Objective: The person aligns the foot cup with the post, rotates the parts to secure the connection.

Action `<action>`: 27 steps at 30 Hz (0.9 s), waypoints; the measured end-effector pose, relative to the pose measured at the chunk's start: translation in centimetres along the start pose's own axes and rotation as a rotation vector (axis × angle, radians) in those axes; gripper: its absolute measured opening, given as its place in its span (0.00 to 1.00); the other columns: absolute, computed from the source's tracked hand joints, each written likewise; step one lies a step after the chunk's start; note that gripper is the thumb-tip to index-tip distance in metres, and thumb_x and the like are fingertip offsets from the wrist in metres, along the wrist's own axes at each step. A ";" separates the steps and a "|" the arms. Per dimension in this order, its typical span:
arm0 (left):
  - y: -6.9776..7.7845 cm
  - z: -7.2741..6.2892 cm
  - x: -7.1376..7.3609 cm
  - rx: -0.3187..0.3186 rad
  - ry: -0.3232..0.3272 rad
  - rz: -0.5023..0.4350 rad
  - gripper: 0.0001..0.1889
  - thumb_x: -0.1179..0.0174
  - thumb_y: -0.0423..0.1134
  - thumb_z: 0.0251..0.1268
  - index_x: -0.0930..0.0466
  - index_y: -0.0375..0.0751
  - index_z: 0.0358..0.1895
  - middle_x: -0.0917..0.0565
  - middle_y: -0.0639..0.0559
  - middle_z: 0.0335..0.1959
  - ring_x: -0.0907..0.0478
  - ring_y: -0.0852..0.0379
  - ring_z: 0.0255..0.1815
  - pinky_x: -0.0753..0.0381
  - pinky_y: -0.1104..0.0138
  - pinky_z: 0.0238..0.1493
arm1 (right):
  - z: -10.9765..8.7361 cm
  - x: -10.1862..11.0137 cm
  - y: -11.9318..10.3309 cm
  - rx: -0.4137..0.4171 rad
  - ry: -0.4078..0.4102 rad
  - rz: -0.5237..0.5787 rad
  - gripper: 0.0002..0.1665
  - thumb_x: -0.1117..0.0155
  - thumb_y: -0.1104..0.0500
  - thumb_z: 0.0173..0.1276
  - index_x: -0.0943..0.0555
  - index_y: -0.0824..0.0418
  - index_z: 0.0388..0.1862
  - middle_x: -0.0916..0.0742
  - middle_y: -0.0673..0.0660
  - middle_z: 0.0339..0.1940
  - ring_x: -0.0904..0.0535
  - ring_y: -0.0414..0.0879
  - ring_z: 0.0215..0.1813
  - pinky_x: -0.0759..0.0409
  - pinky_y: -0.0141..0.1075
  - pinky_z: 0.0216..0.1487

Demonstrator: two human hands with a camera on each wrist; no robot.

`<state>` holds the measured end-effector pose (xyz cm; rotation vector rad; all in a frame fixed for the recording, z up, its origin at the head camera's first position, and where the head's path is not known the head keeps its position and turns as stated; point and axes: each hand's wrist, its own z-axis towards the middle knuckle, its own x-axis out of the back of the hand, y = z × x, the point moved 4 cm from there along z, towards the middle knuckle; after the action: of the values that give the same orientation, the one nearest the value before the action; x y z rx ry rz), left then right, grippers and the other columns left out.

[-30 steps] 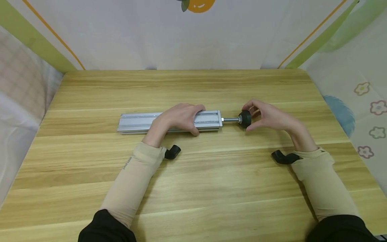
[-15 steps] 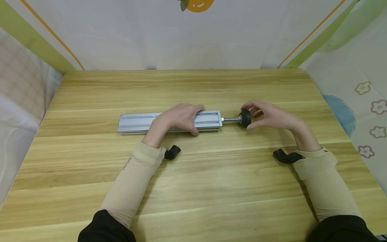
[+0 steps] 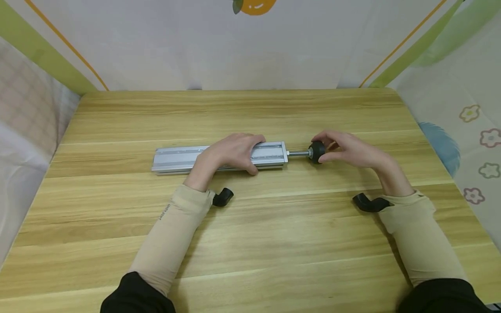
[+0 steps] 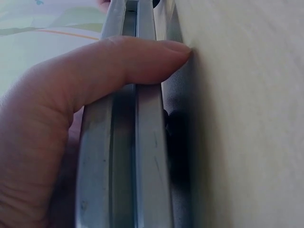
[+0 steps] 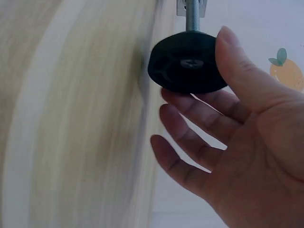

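A silver aluminium profile (image 3: 178, 158) lies lengthwise across the table. My left hand (image 3: 228, 152) grips it near its right part, thumb over the near side and fingers at the far side; the left wrist view shows the thumb (image 4: 137, 59) bent across the slotted side (image 4: 123, 156). From the profile's right end a threaded rod (image 3: 299, 153) sticks out, ending in a black round levelling foot (image 3: 317, 152). My right hand (image 3: 348, 150) pinches this foot at its rim between thumb and fingers. In the right wrist view the foot's underside (image 5: 185, 73) shows a screw in its middle.
The wooden table (image 3: 266, 243) reaches back to a white curtain (image 3: 219, 52) with an orange print. A black curved piece juts from each sleeve cuff, one (image 3: 223, 197) by the left wrist and one (image 3: 369, 203) by the right.
My right thumb has moved in against the foot's near rim, and the foot now looks slightly turned. The left hand and the profile have stayed put.
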<state>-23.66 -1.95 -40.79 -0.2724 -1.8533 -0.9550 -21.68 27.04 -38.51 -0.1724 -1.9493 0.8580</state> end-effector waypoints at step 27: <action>-1.4 -0.2 0.0 0.034 -0.002 -0.018 0.35 0.28 0.51 0.40 0.25 0.53 0.59 0.16 0.56 0.44 0.22 0.53 0.41 0.24 0.61 0.46 | 0.6 -0.5 -0.1 0.012 0.011 -0.004 0.33 0.33 0.56 0.72 0.31 0.61 0.72 0.17 0.61 0.59 0.20 0.53 0.59 0.22 0.51 0.60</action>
<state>-24.31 -3.02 -41.45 -0.2366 -1.8750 -0.9352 -21.92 26.47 -38.95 -0.1655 -1.9335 0.8642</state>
